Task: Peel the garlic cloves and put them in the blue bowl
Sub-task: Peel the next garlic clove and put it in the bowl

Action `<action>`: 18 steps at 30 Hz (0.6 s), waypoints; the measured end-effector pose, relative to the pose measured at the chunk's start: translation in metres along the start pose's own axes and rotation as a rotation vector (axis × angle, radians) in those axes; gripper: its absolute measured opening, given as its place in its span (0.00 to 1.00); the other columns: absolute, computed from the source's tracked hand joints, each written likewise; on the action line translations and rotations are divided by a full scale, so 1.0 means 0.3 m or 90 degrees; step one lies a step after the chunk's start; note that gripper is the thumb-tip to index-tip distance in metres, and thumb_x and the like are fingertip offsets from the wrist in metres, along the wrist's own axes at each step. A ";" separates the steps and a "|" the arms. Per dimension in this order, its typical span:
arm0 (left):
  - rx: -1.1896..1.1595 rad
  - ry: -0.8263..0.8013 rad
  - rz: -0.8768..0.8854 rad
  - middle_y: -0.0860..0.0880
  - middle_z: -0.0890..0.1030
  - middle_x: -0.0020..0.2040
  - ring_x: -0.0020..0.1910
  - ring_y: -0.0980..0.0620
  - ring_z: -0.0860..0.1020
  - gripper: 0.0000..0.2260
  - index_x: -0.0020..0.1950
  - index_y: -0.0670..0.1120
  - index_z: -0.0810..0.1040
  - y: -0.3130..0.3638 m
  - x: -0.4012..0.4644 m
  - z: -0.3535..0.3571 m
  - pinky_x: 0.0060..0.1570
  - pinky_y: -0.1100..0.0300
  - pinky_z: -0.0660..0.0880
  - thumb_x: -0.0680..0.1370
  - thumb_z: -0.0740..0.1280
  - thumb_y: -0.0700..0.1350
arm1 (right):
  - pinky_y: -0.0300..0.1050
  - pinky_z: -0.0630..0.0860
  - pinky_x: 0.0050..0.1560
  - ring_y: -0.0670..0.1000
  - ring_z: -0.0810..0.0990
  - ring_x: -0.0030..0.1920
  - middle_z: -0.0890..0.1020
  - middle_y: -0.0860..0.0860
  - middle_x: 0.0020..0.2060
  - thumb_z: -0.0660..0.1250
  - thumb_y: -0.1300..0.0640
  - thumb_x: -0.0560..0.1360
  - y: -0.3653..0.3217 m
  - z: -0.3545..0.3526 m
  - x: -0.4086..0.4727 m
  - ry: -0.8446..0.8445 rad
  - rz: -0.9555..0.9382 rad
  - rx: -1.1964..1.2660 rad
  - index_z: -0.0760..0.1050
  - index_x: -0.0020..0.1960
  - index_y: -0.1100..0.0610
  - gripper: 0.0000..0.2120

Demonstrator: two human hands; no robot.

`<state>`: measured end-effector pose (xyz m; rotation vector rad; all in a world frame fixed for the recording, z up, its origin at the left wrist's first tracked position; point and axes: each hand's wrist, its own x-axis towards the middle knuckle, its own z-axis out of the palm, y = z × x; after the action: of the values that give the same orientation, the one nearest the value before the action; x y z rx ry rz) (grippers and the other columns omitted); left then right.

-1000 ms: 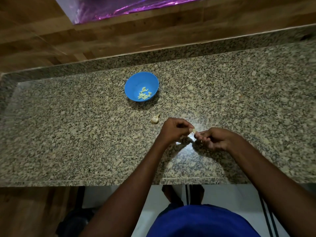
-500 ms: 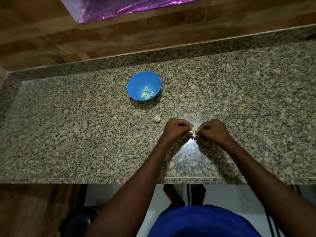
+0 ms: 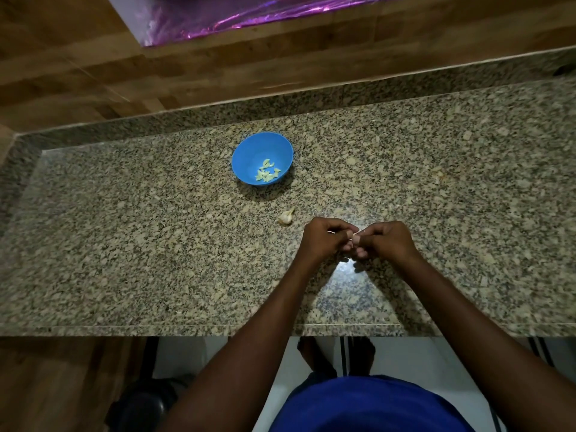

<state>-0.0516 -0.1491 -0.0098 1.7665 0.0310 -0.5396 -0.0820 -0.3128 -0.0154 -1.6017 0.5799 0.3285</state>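
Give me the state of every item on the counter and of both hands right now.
blue bowl: upright on the counter, peeled cloves inside.
peeled cloves: small pile in the bowl's bottom.
garlic piece: lying loose on the counter, skin on, untouched.
garlic clove: pinched between both hands, mostly hidden.
left hand: fingers curled, pinching the clove.
right hand: fingers curled, pinching the clove.

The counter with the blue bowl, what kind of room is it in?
Probably a home kitchen: a speckled granite counter, a blue bowl holding peeled garlic cloves, and a person's two hands peeling another clove.
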 end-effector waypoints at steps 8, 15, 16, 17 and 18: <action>-0.012 -0.008 0.006 0.37 0.85 0.43 0.36 0.46 0.84 0.10 0.55 0.42 0.84 0.004 0.006 -0.013 0.39 0.57 0.83 0.76 0.70 0.32 | 0.42 0.79 0.29 0.55 0.82 0.27 0.83 0.63 0.30 0.72 0.70 0.73 0.001 -0.021 0.019 -0.034 -0.002 -0.028 0.81 0.40 0.68 0.03; -0.113 0.076 -0.035 0.37 0.84 0.39 0.32 0.47 0.83 0.03 0.49 0.40 0.83 -0.025 -0.017 0.017 0.36 0.55 0.83 0.77 0.72 0.35 | 0.42 0.79 0.29 0.54 0.82 0.27 0.83 0.64 0.33 0.70 0.70 0.74 0.018 -0.001 0.026 -0.018 0.049 0.039 0.81 0.40 0.67 0.04; -0.118 0.074 -0.039 0.36 0.84 0.40 0.33 0.47 0.82 0.03 0.49 0.41 0.83 -0.028 -0.019 0.021 0.35 0.56 0.83 0.77 0.71 0.35 | 0.43 0.79 0.28 0.54 0.81 0.26 0.83 0.64 0.32 0.70 0.70 0.74 0.021 0.002 0.026 -0.016 0.060 0.051 0.81 0.40 0.67 0.04; -0.125 0.071 -0.040 0.35 0.84 0.41 0.35 0.45 0.82 0.03 0.49 0.41 0.84 -0.028 -0.023 0.024 0.35 0.56 0.83 0.77 0.71 0.36 | 0.44 0.79 0.27 0.54 0.81 0.26 0.83 0.64 0.31 0.70 0.69 0.74 0.024 0.003 0.025 -0.015 0.069 0.062 0.80 0.40 0.68 0.04; -0.128 0.066 -0.038 0.34 0.84 0.42 0.36 0.45 0.82 0.03 0.49 0.41 0.84 -0.028 -0.026 0.026 0.35 0.56 0.83 0.77 0.71 0.36 | 0.44 0.79 0.27 0.54 0.80 0.25 0.82 0.63 0.30 0.71 0.68 0.74 0.025 0.004 0.023 -0.016 0.074 0.072 0.80 0.41 0.69 0.04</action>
<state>-0.0638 -0.1519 -0.0159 1.5990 0.2035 -0.4705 -0.0804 -0.3132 -0.0254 -1.4571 0.6629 0.3952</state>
